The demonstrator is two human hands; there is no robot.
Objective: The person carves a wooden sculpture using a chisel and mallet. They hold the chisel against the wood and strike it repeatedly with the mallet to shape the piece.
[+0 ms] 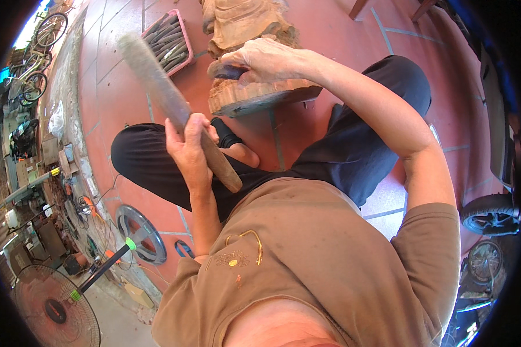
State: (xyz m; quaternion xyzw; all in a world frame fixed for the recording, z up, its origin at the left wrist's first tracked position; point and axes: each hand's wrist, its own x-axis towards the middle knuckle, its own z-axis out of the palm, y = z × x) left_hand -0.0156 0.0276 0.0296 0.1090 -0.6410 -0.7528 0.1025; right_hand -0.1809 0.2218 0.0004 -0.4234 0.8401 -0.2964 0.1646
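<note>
carving (pixel 249 26): brown wood, ridged folds, on red floor (pixel 116 87), partly covered by right hand (pixel 272 61), which grips a dark piece (pixel 228 73), kind unclear. left hand (pixel 192 151) clasps a wooden club (pixel 168 95); pink tray (pixel 187 40) of dark sticks (pixel 165 40) near carving.

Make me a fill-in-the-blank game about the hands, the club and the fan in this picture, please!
1. Of the left hand and the right hand, the one nearer the carving is the ____ hand.
2. The long club is made of ____.
3. The colour of the T-shirt is ____.
4. The electric fan is on the person's ____ side.

Missing words: right; wood; brown; left.
</note>
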